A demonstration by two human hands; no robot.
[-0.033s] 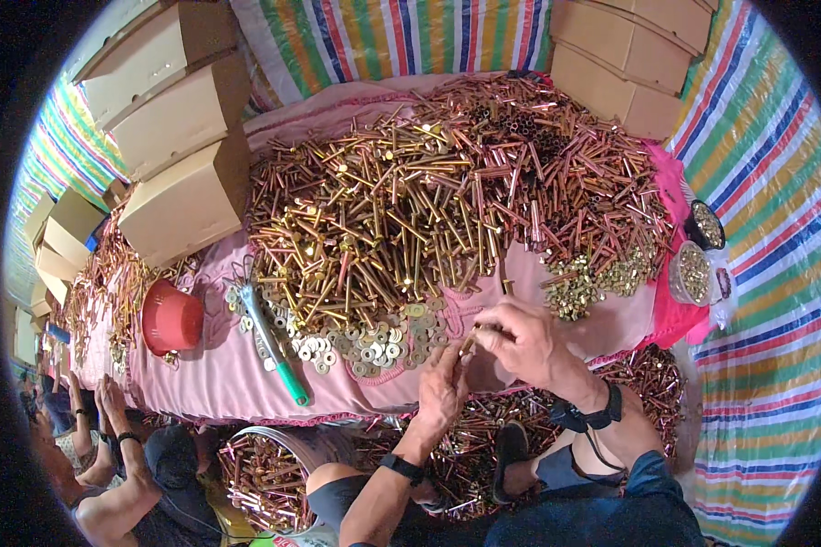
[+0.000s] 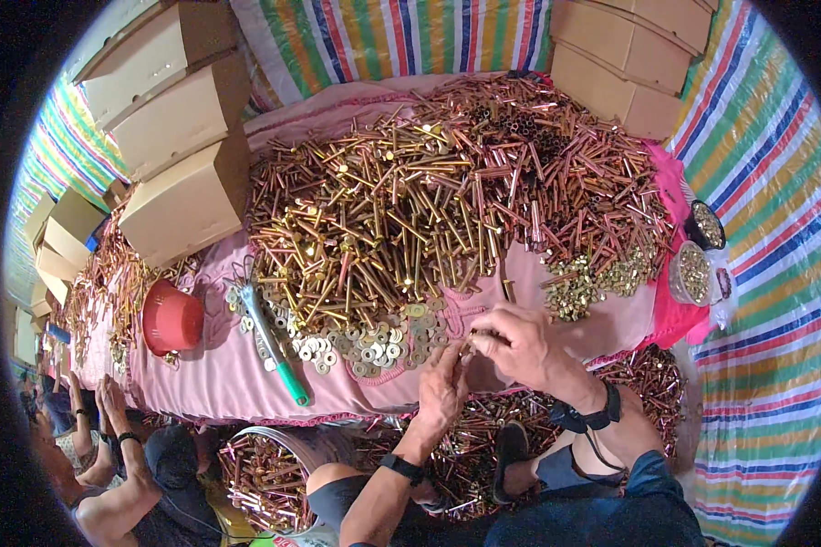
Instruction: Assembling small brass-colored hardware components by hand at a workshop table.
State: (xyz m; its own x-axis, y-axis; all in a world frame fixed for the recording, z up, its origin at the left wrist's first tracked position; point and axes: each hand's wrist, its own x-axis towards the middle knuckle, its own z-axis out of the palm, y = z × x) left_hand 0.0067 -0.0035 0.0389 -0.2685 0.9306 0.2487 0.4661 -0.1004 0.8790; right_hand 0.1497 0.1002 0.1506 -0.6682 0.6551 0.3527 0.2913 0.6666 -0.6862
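Observation:
My two hands meet over the front edge of the pink cloth. My left hand [image 2: 442, 387] is closed, its fingers pinched round a brassy bolt [image 2: 468, 347] of which only a short piece shows. Against the bolt's upper end sit the curled thumb and fingers of my right hand [image 2: 517, 348]; any small part inside them is hidden. Just beyond my left hand lie flat round washers [image 2: 374, 346]. Long gold bolts [image 2: 410, 219] are heaped behind them, with coppery metal sleeves [image 2: 584, 182] farther right. Small brassy nuts [image 2: 575, 287] are spread right of my right hand.
A red bowl [image 2: 173, 317] and a green-handled tool [image 2: 287, 378] lie at left. Cardboard boxes [image 2: 187, 196] are stacked at both back corners. Clear tub [image 2: 691, 273] of small parts, right. Below stands a filled bucket [image 2: 269, 479]. Another person's hands [image 2: 112, 401] are at far left.
My right hand's fingers have shifted slightly down and left, closer to my left hand. Less of the bolt shows between the hands now.

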